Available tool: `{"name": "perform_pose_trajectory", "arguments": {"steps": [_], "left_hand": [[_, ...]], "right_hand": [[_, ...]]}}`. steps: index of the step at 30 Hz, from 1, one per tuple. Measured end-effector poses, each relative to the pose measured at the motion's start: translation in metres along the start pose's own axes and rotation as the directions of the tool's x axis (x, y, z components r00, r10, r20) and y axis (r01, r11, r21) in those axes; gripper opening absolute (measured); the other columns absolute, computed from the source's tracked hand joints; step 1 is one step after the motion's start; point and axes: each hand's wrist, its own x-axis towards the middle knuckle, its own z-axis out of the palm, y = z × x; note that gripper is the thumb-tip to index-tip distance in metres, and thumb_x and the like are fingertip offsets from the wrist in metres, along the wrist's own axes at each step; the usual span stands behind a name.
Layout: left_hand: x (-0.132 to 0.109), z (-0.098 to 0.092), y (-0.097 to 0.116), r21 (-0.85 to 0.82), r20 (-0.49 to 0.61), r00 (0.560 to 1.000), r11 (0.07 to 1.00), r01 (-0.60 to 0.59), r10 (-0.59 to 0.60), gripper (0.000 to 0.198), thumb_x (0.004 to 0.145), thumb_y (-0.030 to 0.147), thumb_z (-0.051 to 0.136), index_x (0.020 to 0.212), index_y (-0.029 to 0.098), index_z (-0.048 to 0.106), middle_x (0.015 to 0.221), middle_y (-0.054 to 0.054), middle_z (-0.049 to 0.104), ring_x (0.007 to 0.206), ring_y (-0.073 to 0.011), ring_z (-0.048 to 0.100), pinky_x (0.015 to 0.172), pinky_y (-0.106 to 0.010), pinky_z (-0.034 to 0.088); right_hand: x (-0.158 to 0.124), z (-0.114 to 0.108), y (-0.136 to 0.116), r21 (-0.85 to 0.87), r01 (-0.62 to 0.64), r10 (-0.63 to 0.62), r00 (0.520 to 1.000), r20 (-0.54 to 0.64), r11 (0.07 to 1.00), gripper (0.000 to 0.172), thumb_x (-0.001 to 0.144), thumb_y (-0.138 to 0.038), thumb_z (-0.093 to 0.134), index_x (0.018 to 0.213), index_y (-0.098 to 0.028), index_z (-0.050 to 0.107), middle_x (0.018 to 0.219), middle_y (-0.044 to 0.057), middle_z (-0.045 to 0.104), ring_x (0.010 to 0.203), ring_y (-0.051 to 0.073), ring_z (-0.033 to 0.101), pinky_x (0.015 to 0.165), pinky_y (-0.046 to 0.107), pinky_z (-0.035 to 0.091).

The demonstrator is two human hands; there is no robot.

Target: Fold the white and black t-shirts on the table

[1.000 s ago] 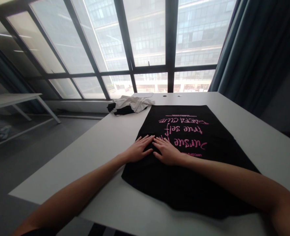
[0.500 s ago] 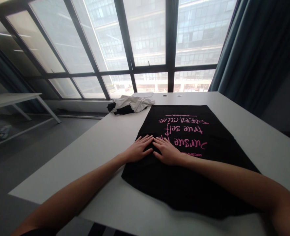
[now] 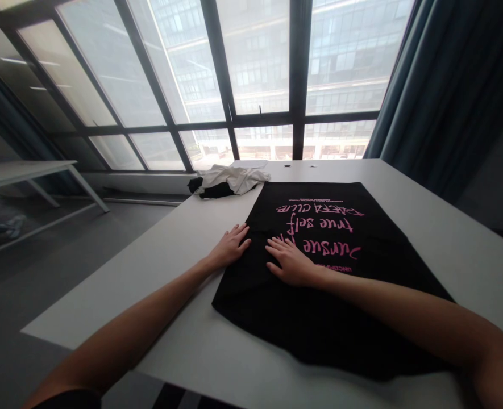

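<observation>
A black T-shirt point(image 3: 328, 318) with pink lettering lies spread on the white table point(image 3: 157, 250); the lettering appears upside down from here. My left hand point(image 3: 229, 245) rests flat at the shirt's left edge, fingers stretched out, partly on the cloth and partly on the table. On the shirt to its right, my right hand point(image 3: 291, 262) lies flat with fingers apart, covering part of the lettering. Neither hand grips the fabric. My right forearm crosses over the lower part of the shirt and hides some of it.
A crumpled white and black cloth bundle point(image 3: 229, 180) lies at the table's far left. Two small items sit near the far edge, one dark and round point(image 3: 287, 166). Windows rise behind, a blue curtain point(image 3: 443, 108) hangs at right, and another white table point(image 3: 25, 173) stands at left.
My left hand has slid left and slightly away from me, from beside my right hand to the shirt's left edge. My right hand has stayed in place.
</observation>
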Motion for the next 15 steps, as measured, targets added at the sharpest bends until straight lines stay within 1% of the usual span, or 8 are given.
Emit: {"name": "perform_pose_trajectory", "arguments": {"steps": [3, 5, 7, 9, 12, 15], "left_hand": [[-0.005, -0.007, 0.014, 0.001, -0.092, 0.993, 0.997, -0.08, 0.08, 0.058, 0.101, 0.038, 0.035, 0.153, 0.014, 0.04, 0.161, -0.012, 0.033, 0.152, -0.0277, 0.022, 0.122, -0.054, 0.019], [-0.009, -0.011, 0.024, -0.005, -0.104, 0.981, 0.986, -0.165, 0.164, 0.056, 0.102, 0.038, 0.033, 0.153, 0.016, 0.04, 0.16, -0.01, 0.035, 0.152, -0.0245, 0.024, 0.123, -0.049, 0.019], [-0.014, -0.012, 0.032, -0.004, -0.055, 0.969, 0.971, -0.239, 0.239, 0.058, 0.104, 0.045, 0.034, 0.155, 0.018, 0.037, 0.162, -0.009, 0.032, 0.152, -0.0234, 0.022, 0.123, -0.046, 0.019], [-0.017, -0.01, 0.035, 0.003, 0.034, 0.959, 0.959, -0.283, 0.282, 0.064, 0.104, 0.053, 0.035, 0.158, 0.021, 0.031, 0.164, -0.008, 0.025, 0.153, -0.0245, 0.017, 0.124, -0.047, 0.016], [-0.02, -0.004, 0.034, 0.015, 0.143, 0.948, 0.958, -0.288, 0.283, 0.069, 0.102, 0.062, 0.035, 0.16, 0.026, 0.025, 0.166, -0.006, 0.016, 0.154, -0.0266, 0.011, 0.124, -0.049, 0.012], [-0.02, -0.002, 0.032, 0.022, 0.16, 0.948, 0.959, -0.283, 0.276, 0.069, 0.101, 0.064, 0.036, 0.16, 0.029, 0.025, 0.166, -0.005, 0.015, 0.154, -0.0266, 0.011, 0.124, -0.048, 0.011]], "right_hand": [[0.0, 0.0, 0.0, 0.003, -0.002, 0.002, 1.0, -0.003, 1.0, 0.058, 0.095, -0.038, 0.05, 0.146, -0.01, 0.05, 0.157, 0.017, 0.041, 0.15, 0.029, 0.028, 0.122, 0.052, 0.02], [0.0, 0.001, 0.0, 0.003, 0.001, -0.001, 1.0, -0.007, 1.0, 0.057, 0.095, -0.038, 0.05, 0.146, -0.01, 0.05, 0.157, 0.018, 0.041, 0.15, 0.029, 0.028, 0.122, 0.052, 0.02], [0.0, 0.001, 0.0, 0.0, 0.004, -0.004, 1.0, -0.015, 1.0, 0.058, 0.096, -0.038, 0.05, 0.146, -0.01, 0.05, 0.157, 0.018, 0.04, 0.149, 0.029, 0.028, 0.122, 0.052, 0.02], [0.0, 0.001, 0.0, -0.002, 0.009, -0.009, 1.0, -0.021, 1.0, 0.058, 0.096, -0.038, 0.05, 0.146, -0.009, 0.05, 0.157, 0.018, 0.04, 0.149, 0.029, 0.029, 0.122, 0.052, 0.02], [0.0, 0.001, 0.0, 0.003, 0.016, -0.016, 1.0, -0.021, 1.0, 0.057, 0.096, -0.038, 0.049, 0.145, -0.009, 0.05, 0.156, 0.018, 0.041, 0.149, 0.029, 0.029, 0.122, 0.052, 0.02], [0.0, 0.001, 0.0, 0.011, 0.015, -0.015, 1.0, -0.017, 1.0, 0.055, 0.096, -0.038, 0.05, 0.144, -0.012, 0.051, 0.157, 0.018, 0.041, 0.149, 0.029, 0.029, 0.121, 0.053, 0.02]]}}
